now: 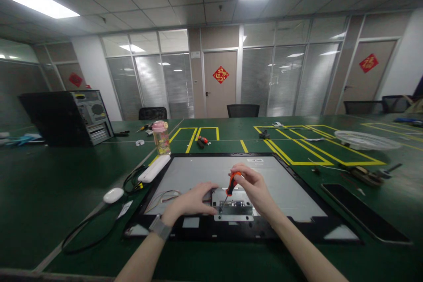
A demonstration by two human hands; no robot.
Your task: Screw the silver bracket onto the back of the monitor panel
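A monitor panel lies flat with its grey back up and a black frame around it. Near its front edge sits a metal bracket with connector ports. My right hand is closed around the handle of an orange and black screwdriver, which tilts so that its tip meets the bracket's left part. With thumb and fingers apart, my left hand steadies the bracket's left side. Thin cables run across the panel left of that hand. Whether a screw sits under the tip is too small to tell.
Left of the panel are a white power strip, a white mouse and black cable. A pink-lidded bottle stands behind them, near an open computer case. To the right lies a black phone; red-handled tools lie farther back.
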